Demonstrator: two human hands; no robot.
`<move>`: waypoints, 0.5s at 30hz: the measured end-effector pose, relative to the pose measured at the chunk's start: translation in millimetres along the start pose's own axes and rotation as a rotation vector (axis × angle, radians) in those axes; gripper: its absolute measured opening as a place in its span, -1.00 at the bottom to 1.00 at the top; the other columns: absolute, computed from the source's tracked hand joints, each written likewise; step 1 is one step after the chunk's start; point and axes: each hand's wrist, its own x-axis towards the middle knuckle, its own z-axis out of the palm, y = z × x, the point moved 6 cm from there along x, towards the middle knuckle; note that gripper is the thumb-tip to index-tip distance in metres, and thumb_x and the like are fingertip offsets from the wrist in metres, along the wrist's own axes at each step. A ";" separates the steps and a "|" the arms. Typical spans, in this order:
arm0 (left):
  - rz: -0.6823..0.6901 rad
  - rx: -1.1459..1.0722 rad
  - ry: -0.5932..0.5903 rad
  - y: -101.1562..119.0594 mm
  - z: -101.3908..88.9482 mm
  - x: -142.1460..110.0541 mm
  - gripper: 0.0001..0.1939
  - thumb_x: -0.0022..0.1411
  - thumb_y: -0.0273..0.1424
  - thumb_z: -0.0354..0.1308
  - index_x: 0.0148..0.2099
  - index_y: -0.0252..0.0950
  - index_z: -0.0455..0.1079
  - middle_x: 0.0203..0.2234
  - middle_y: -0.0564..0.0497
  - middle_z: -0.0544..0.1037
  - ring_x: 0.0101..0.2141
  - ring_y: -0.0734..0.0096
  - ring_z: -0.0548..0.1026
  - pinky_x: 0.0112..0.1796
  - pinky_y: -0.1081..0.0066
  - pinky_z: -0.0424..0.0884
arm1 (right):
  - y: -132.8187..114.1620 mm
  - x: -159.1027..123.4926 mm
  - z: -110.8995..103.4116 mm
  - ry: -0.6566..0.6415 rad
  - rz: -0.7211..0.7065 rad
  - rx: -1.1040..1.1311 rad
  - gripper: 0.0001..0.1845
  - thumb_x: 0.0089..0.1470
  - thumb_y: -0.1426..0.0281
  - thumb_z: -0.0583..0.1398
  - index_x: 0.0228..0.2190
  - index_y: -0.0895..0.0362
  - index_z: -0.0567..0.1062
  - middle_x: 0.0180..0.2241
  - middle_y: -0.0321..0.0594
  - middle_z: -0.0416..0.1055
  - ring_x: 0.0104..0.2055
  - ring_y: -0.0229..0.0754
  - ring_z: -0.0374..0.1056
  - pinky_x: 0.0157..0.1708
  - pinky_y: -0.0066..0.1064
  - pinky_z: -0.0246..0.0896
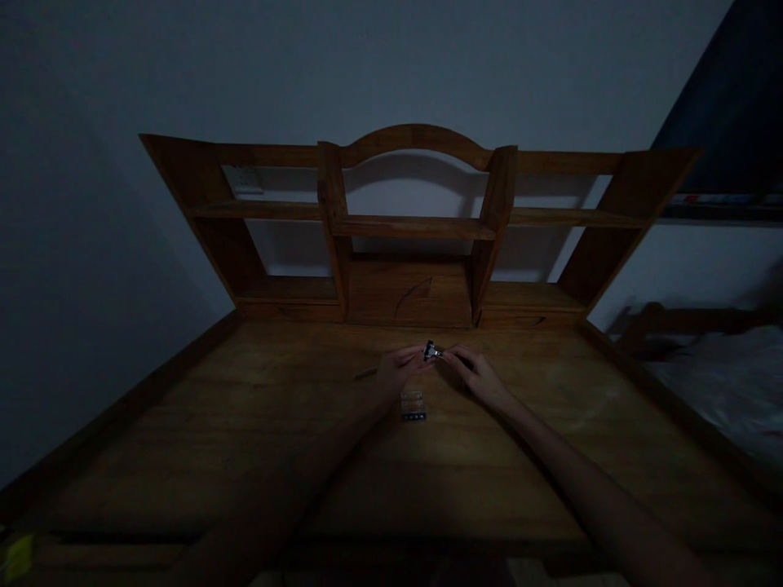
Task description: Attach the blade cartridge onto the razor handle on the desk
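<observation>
Over the desk, a small razor [431, 351] with a dark head and a shiny silver neck is held between both hands. My right hand [480, 377] pinches it by the handle end, which is mostly hidden by the fingers. The fingers of my left hand [395, 371] close on the left side of the head. Just below the hands lies a small clear plastic case [413, 405] with a dark end marked by several pale dots. Left of my left hand, a thin light-coloured stick-like piece [365, 372] rests on the wood, partly covered by the hand.
The wooden desk [294, 473] spreads around my hands in dim light. A wooden shelf unit [413, 227] stands along its back edge against the wall. At the right is a pale, crumpled plastic-like covering [727, 391]; a yellow object [18, 558] shows at the lower left.
</observation>
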 end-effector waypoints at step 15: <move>0.044 0.054 0.007 -2.1 -4.0 1.4 -0.57 0.05 -0.20 0.32 -0.06 -0.31 0.52 -0.14 -0.08 0.60 -0.11 0.12 0.55 0.05 0.11 0.40 | 3.9 0.4 -2.3 -0.017 -0.033 -0.036 -0.71 0.25 0.23 0.09 -0.25 0.11 0.54 -0.25 -0.19 0.50 -0.19 -0.11 0.39 -0.15 -0.35 0.22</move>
